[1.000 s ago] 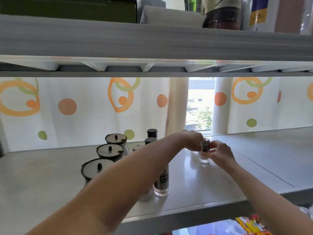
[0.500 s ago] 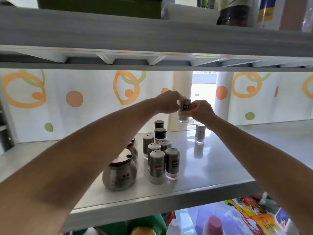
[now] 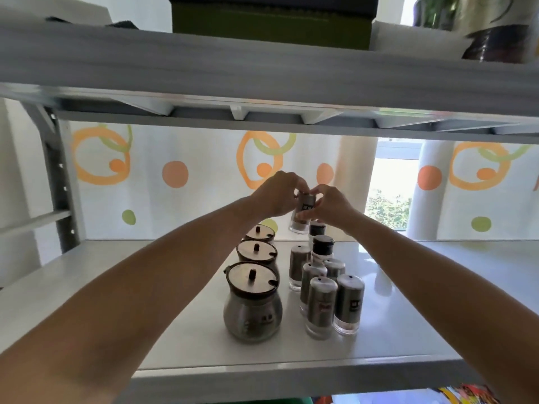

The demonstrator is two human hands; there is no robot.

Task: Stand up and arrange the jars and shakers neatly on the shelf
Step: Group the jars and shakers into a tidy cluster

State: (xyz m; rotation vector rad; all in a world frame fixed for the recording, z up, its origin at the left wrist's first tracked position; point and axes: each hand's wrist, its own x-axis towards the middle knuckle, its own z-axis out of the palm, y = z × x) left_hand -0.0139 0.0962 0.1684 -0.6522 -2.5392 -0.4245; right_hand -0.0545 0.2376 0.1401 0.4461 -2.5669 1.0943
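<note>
On a pale grey metal shelf [image 3: 140, 275], silver round jars [image 3: 252, 314] with dark brown lids and silver cylindrical shakers [image 3: 347, 293] bearing black labels stand before a white curtain [image 3: 204, 217] patterned with orange rings, green loops and orange and green dots.

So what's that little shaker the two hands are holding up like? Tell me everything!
The shaker is a small cylinder with a silvery, metal-looking sleeve, a dark square label and a clear glass bottom. It is slightly tilted, in the air above the shelf. The left hand and right hand pinch its upper part.
</note>
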